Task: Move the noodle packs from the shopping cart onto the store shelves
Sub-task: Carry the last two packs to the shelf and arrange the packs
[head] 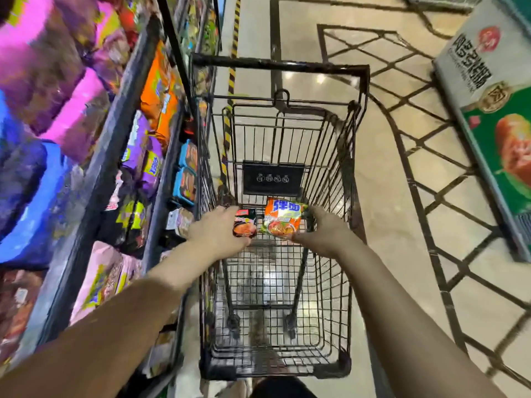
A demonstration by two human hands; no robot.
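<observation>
Both of my arms reach down into the black wire shopping cart (280,66). My left hand (219,231) grips a small dark noodle pack (244,225) with a red bowl picture, held just above the cart's mesh floor. My right hand (323,226) grips an orange and green noodle pack (283,219) by its right edge. The two packs hang side by side, nearly touching. The store shelves (120,116) rise on the left, close against the cart's left side.
The shelves carry pink, blue, purple and orange noodle bags, blurred near the top left. A black placard (273,178) hangs inside the cart. A green and white freezer or display case (494,116) stands at the right. Patterned tiled floor lies between.
</observation>
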